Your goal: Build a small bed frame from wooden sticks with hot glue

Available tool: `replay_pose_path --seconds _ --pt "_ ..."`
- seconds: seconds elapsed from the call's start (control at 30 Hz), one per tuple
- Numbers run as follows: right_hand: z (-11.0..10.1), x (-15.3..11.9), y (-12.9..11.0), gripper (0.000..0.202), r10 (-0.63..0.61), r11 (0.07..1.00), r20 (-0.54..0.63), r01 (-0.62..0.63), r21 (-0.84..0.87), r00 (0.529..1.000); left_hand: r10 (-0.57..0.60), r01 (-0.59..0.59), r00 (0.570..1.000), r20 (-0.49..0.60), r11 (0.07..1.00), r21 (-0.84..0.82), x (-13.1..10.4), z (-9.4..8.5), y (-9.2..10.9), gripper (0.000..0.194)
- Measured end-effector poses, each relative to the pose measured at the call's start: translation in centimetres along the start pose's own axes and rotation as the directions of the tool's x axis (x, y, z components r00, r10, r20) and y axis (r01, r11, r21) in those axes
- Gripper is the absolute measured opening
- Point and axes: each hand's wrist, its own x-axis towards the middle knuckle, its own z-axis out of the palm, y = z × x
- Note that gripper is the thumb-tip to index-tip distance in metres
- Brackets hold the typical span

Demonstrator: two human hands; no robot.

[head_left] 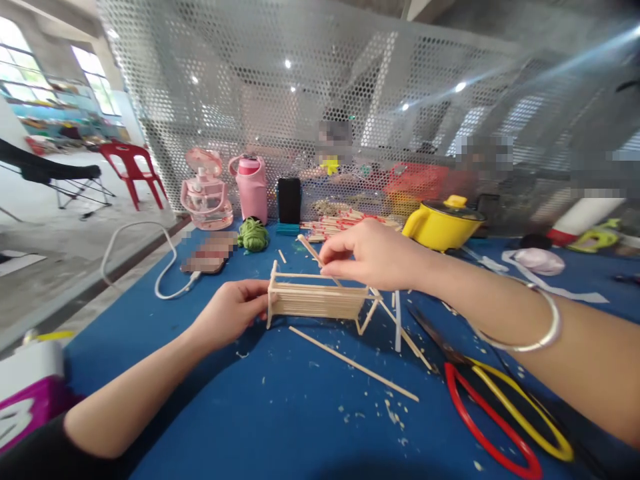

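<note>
The step in hand looks like adding or placing a piece on the small pale wooden stick frame, which stands on the blue worktop between the two hands. The left hand has its grip closed about the frame's left end, fingertips partly hidden; the right hand, above the frame, has its grip pinched tight on one slim wooden stick, slanting behind the top rail. Whether that stick touches the frame I cannot tell. The next move seems to call for a still left grip and careful lining up. Counted around the frame: one loose pale stick in front; one pair of red-and-yellow-handled scissors to the right; one green yarn ball and two pink bottles behind, to the left. The red-marked sticks behind overlap too much to count.
</note>
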Motion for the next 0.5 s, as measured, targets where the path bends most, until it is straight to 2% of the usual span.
replay_pose_path --seconds 0.2,0.5 --pt "-0.6 -0.8 -0.4 0.015 -0.09 0.994 -0.042 0.088 -0.062 0.995 -0.01 0.01 1.0 -0.002 1.0 0.028 -0.1 -0.1 -0.1 0.038" --pt "-0.6 -1.5 0.4 0.016 -0.064 0.99 -0.011 0.062 -0.123 0.998 -0.008 0.008 1.0 -0.013 0.999 0.031 0.0 -0.1 -0.4 0.036"
